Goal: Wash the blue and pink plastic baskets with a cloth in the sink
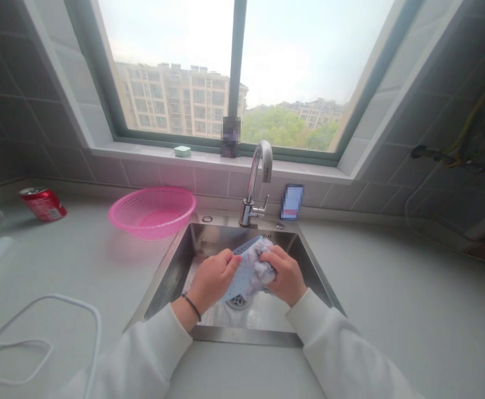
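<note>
Over the steel sink (pixel 165 280), my left hand (pixel 212 281) is closed on the edge of a light blue perforated plastic piece (pixel 238 281), perhaps a basket or strainer; its full shape is partly hidden. My right hand (pixel 284 275) grips a crumpled whitish cloth (pixel 263 265) and presses it against the blue piece's right side. The cloth covers part of the blue surface. Below them the round drain (pixel 238 301) shows in the sink floor. Behind the hands rises the chrome faucet (pixel 259 177), with no water seen running.
A pink plastic colander (pixel 153 213) stands left of the sink, and a red can (pixel 42 204) farther left. A white cable (pixel 96 327) loops at the lower left. Against the back wall leans a phone (pixel 292 202). A small green box (pixel 182 151) sits on the windowsill.
</note>
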A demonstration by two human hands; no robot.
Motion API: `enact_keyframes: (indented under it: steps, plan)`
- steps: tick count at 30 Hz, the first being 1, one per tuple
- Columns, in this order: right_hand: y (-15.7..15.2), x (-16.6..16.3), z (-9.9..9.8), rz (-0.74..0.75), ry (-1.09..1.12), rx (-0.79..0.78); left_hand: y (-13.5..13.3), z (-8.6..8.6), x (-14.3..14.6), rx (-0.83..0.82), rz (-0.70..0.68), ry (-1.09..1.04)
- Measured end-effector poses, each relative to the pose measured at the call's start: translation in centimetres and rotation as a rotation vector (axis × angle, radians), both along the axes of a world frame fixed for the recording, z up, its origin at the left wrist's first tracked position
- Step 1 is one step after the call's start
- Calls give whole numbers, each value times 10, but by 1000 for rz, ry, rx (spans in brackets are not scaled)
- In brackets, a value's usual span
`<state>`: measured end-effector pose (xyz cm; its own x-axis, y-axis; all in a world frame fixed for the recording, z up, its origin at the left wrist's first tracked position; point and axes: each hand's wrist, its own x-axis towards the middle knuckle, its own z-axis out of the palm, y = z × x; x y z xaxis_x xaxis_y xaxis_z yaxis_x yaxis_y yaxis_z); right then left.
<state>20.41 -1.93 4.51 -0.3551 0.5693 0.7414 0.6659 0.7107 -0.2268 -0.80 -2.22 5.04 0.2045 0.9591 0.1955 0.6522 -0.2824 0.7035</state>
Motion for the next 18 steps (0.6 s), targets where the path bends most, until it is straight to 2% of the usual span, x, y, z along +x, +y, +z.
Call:
enact_keyframes:
  steps: [3,8,12,14,18]
  plan:
    - [0,1,1,-18,32,20,-1,2,1,12,12,28]
    - [-8,-4,2,143,-110,49,-2,0,1,70,7,93]
    - [-1,3,2,-4,13,17,-3,3,0,45,-26,64]
    - [-1,3,2,-21,29,18,-4,4,0,42,-20,64]
    - [-9,-3,4,145,-98,36,-4,5,0,41,22,110]
